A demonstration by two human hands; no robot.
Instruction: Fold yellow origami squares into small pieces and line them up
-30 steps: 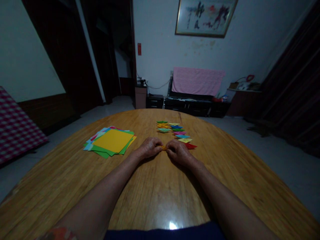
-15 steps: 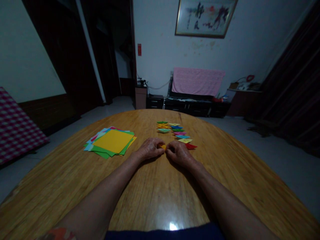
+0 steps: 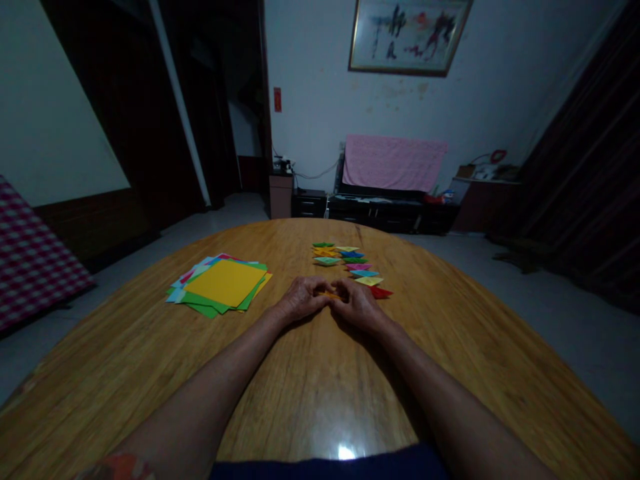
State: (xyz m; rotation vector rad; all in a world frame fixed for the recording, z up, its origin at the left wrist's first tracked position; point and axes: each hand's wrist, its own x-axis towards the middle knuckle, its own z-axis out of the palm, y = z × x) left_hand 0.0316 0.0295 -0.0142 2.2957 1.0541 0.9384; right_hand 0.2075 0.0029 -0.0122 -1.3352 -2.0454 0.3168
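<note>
Between my two hands is a small folded piece of orange paper (image 3: 330, 295), mostly covered by the fingers. My left hand (image 3: 305, 297) is closed on its left end, thumb and fingers pinched together. On the other end, my right hand (image 3: 357, 303) pinches the paper too, and the fingertips of both hands nearly meet. Just beyond the right hand lies a red folded paper boat (image 3: 380, 293). Past it, several small folded paper boats in two rows run away from me, among them a yellow one (image 3: 369, 282), a light blue one (image 3: 363, 273) and a pale green one (image 3: 327, 261).
A loose stack of square coloured paper (image 3: 225, 283), yellow on top, lies left of my hands on the round wooden table (image 3: 280, 400). Beyond the table stand a low black cabinet (image 3: 395, 217) and a screen draped with a pink towel (image 3: 395, 163).
Both hands have drawn closer together around the orange paper, the right one shifting slightly left. Less of the paper's upright part shows between the fingers. The stack and boats stay put.
</note>
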